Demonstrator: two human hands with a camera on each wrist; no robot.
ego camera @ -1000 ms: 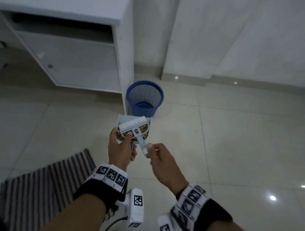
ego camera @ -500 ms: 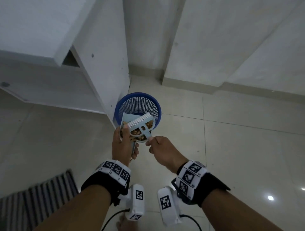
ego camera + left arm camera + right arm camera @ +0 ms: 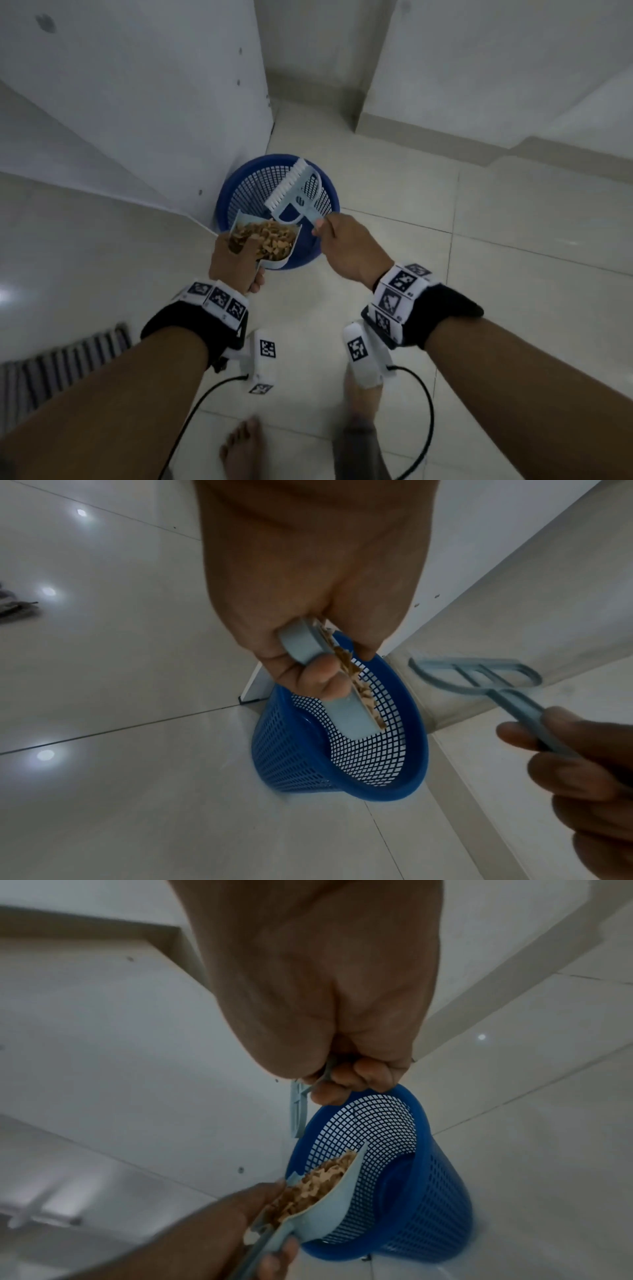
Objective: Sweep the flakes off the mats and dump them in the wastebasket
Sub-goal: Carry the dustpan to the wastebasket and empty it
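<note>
The left hand [image 3: 236, 265] grips the handle of a light blue dustpan [image 3: 274, 263], the fingers curled around it. The pan is full of brown flakes [image 3: 270, 236] and its front edge reaches over the near rim of the blue wastebasket [image 3: 327, 195]. In the left wrist view the pan is tilted down toward the basket opening, and the flakes lie along its edge.

The right hand [image 3: 346, 243] pinches the handle end of the small brush [image 3: 294, 192], which is lifted off the pan and held over the middle of the basket, bristles pointing to the far left.

The wastebasket stands on the tiled floor [image 3: 513, 274], close against the corner of a white cabinet [image 3: 154, 102] on its left. To its right and front, the floor is open. A striped mat [image 3: 51, 370] lies at the lower left, well apart from the basket.
</note>
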